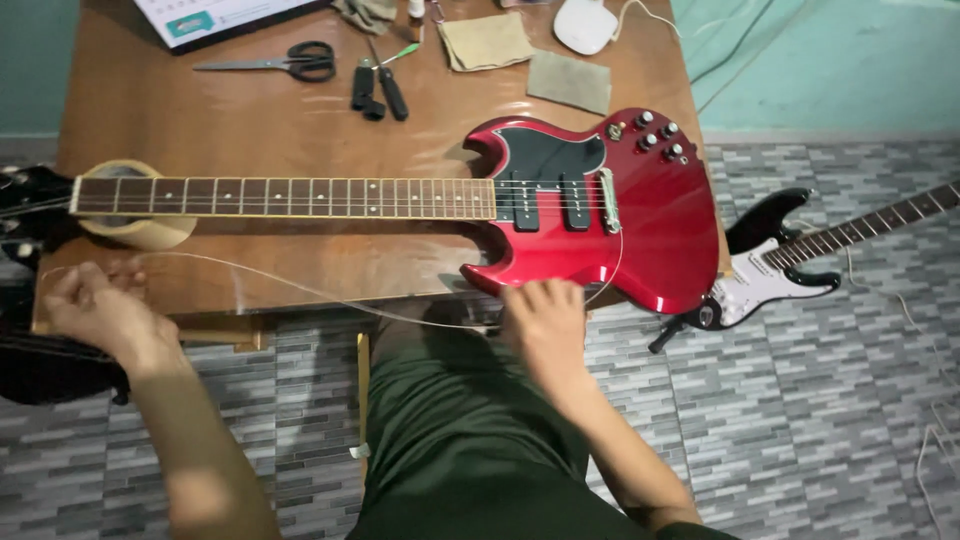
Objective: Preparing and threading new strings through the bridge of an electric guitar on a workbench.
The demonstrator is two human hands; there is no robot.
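A red electric guitar with a black pickguard lies flat on a brown wooden table. Its neck runs left and rests on a roll of tape. A thin loose guitar string curves from the bridge, down past the table's near edge, and out to the left. My left hand is closed on the string's far left end near the headstock. My right hand pinches the string just below the guitar body's lower edge.
Scissors, black-handled pliers, two cloth pieces, a white round device and a paper-covered board lie at the table's far side. A black-and-white electric guitar lies on the grey tiled floor at right.
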